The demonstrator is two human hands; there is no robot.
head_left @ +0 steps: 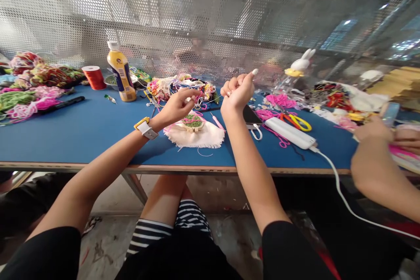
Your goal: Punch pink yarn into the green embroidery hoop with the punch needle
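My left hand [179, 107], wearing a white watch with a yellow edge [146, 128], is bent just above a small embroidery hoop [193, 128]. Its fingers are curled together, with a bit of pink by the tips. Green stitching [193, 120] and strands of pink yarn show inside the hoop, and fringed white cloth [203, 138] spreads around it on the table. My right hand [238, 92] is raised to the right of the hoop, fingers folded in. A white cap or wrap covers one fingertip; what the fingers grip is hidden. A pink-and-white pen-like tool [217, 121] lies between my hands.
Yarn heaps [183, 87] line the back of the blue table [98, 135]. A yellow bottle [121, 72] and red spool [94, 77] stand left. Right are a phone [252, 116], scissors [297, 121], and a white power bank [290, 133] with cable. Another person's arm [377, 157] works far right.
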